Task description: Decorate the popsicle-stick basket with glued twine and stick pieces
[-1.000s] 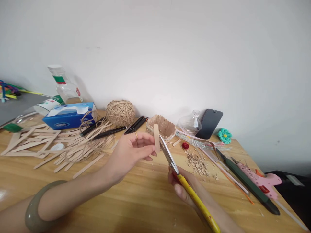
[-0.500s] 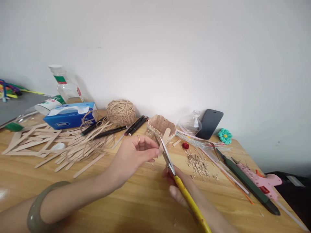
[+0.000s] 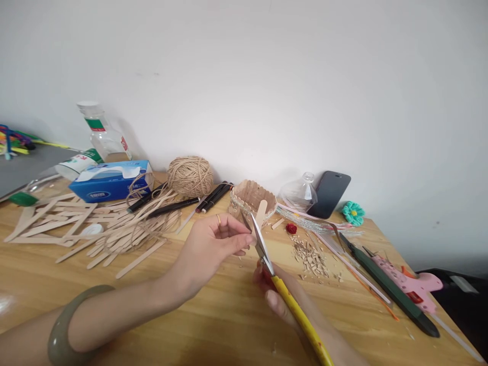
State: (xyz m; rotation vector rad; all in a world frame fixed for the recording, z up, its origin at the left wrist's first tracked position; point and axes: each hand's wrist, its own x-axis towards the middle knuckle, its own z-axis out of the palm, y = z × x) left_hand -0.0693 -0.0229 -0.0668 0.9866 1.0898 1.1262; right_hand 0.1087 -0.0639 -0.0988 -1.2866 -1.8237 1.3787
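Between thumb and fingers, my left hand [image 3: 221,239] pinches a wooden craft stick [image 3: 261,211] that points up and slightly right. My right hand [image 3: 280,295] grips a pair of scissors [image 3: 293,305] by its yellow handles. The blades are parted, with the stick between them close to my left fingertips. Just behind the stick stands a small basket [image 3: 249,193] made of craft sticks with silvery trim. To the right lie a red rose-shaped piece [image 3: 291,229] and a scatter of short wood clippings [image 3: 310,256].
At left lie many loose craft sticks [image 3: 133,259], a blue tissue box [image 3: 110,183] and bottles [image 3: 102,134]. A twine ball [image 3: 189,176] and black markers [image 3: 215,197] sit behind. On the right are a phone [image 3: 330,194], a dark green tool [image 3: 392,290] and a pink glue gun [image 3: 412,284].
Both hands stay almost in place. My left hand and its bracelet have shifted slightly right, and the stick sits marginally lower between the scissor blades.
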